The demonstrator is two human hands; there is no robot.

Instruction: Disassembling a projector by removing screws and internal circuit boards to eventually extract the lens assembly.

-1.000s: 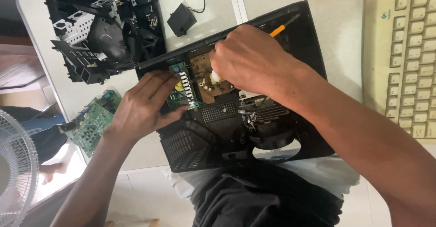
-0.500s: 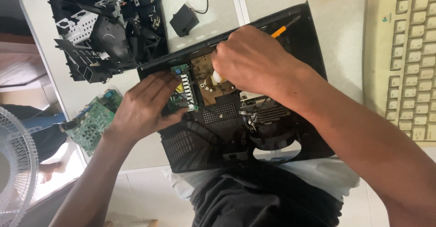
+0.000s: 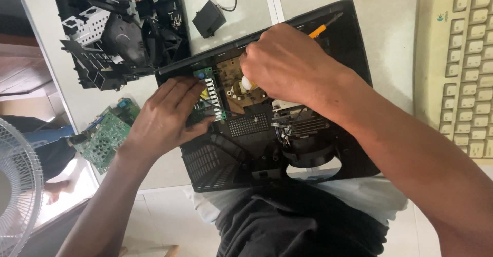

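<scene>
My right hand (image 3: 290, 64) is fisted around an orange-handled screwdriver (image 3: 319, 29), over the brown board (image 3: 233, 90) inside the black casing (image 3: 308, 144) on the table. My left hand (image 3: 167, 115) lies with loosely spread fingers, steadying the small green board (image 3: 208, 90) beside it

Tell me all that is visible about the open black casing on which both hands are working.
The black casing is a flat, plastic-looking shell lying open at the table edge, over the person's lap. It has vent grilles, a round cut-out at its near edge, a finned metal part, a brown circuit board and a small green board. The left hand rests on the green board; the right hand is fisted over the brown board.
</scene>
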